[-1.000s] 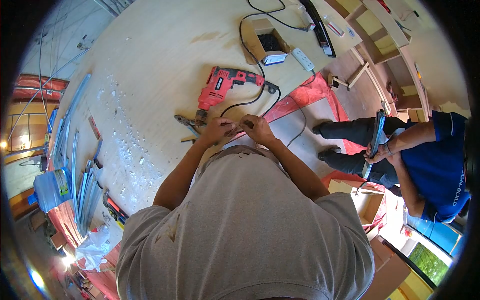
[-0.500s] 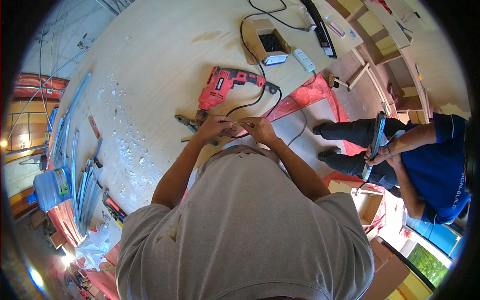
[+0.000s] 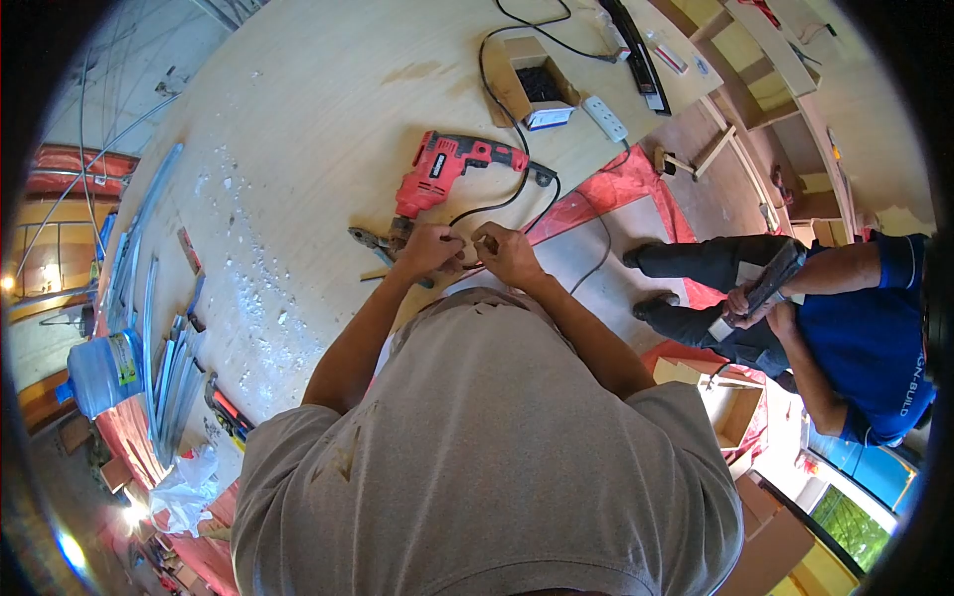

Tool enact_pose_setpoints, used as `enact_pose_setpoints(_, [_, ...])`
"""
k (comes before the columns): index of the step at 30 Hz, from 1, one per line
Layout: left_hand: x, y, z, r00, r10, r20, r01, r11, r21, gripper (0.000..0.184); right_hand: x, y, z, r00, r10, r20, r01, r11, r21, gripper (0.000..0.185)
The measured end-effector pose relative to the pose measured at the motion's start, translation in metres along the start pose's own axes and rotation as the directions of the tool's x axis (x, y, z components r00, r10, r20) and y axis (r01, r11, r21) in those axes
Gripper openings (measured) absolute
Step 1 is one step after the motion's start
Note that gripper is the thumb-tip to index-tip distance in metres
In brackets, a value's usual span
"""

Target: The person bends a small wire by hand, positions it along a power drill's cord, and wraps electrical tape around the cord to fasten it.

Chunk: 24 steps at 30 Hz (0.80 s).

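Observation:
My left hand (image 3: 429,251) is closed, fingers curled in a pinch, close to the nose of a red and black power drill (image 3: 437,174). Beside it on the right, my right hand (image 3: 507,256) is also closed, thumb and fingertips pressed together. A small gap separates the two hands at the table's near edge. Whatever sits in either pinch is too small or hidden to name. The drill lies on its side on the table, its black cord (image 3: 502,204) looping just behind my right hand. Pliers (image 3: 368,238) lie left of my left hand, partly under the drill's front end.
On the wooden table (image 3: 298,129) are an open box of dark screws (image 3: 540,84), a white power strip (image 3: 603,119) and metal strips (image 3: 169,377). White debris is scattered at left. A co-worker in a blue shirt (image 3: 865,338) stands right, holding a long tool (image 3: 770,283).
My hands have moved slightly apart, their fingertips no longer meeting. The co-worker has tilted and shifted the long tool. The drill has stayed put.

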State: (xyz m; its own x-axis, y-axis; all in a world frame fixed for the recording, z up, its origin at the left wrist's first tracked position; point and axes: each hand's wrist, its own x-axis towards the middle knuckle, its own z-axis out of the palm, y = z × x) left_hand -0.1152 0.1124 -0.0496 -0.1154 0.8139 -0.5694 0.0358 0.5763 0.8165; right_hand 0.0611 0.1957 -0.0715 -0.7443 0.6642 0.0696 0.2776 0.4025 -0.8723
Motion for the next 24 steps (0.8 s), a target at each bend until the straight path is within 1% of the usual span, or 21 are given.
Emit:
enact_pose_setpoints(2, [-0.001,0.002,0.000,1.000,-0.014,-0.008,0.014,1.000,-0.014,0.021,-0.001,0.000,0.001,0.999,0.036,-0.006,-0.036,0.999,0.006,0.011])
enact_pose_setpoints(5, [-0.008,0.012,0.003,0.998,0.031,-0.055,-0.029,0.999,0.033,0.021,0.000,0.000,-0.002,0.995,0.098,0.025,-0.099,0.995,0.022,0.014])
enact_pose_setpoints(8, [-0.003,0.002,0.002,0.997,0.055,-0.052,-0.054,0.998,0.014,0.020,0.001,-0.004,-0.007,0.980,0.182,0.084,-0.187,0.981,0.052,0.019])
enact_pose_setpoints(11, [-0.005,0.006,0.003,0.992,0.098,-0.075,-0.087,0.987,0.134,0.019,0.000,-0.001,-0.006,0.976,0.192,0.099,-0.199,0.977,0.071,0.025])
enact_pose_setpoints(14, [-0.005,0.007,0.007,0.980,0.160,-0.118,-0.139,0.976,0.168,0.018,0.000,0.002,-0.005,0.965,0.235,0.117,-0.250,0.959,0.135,0.028])
enact_pose_setpoints(17, [0.004,-0.008,0.008,0.931,0.330,-0.155,-0.260,0.900,0.350,0.018,0.001,-0.007,-0.013,0.949,0.282,0.142,-0.296,0.950,0.094,0.028])
enact_pose_setpoints(20, [0.000,-0.004,0.010,0.964,0.227,-0.138,-0.197,0.959,0.202,0.014,-0.001,-0.008,-0.012,0.962,0.241,0.130,-0.260,0.953,0.154,0.027])
enact_pose_setpoints(22, [-0.003,-0.002,0.012,0.985,0.144,-0.098,-0.146,0.989,-0.011,0.014,0.000,0.000,-0.008,0.962,0.244,0.127,-0.265,0.945,0.194,0.026])
enact_pose_setpoints(24, [-0.005,-0.003,0.013,0.996,0.073,-0.052,-0.082,0.977,-0.195,0.015,0.000,0.000,-0.008,0.957,0.254,0.136,-0.279,0.935,0.219,0.025])
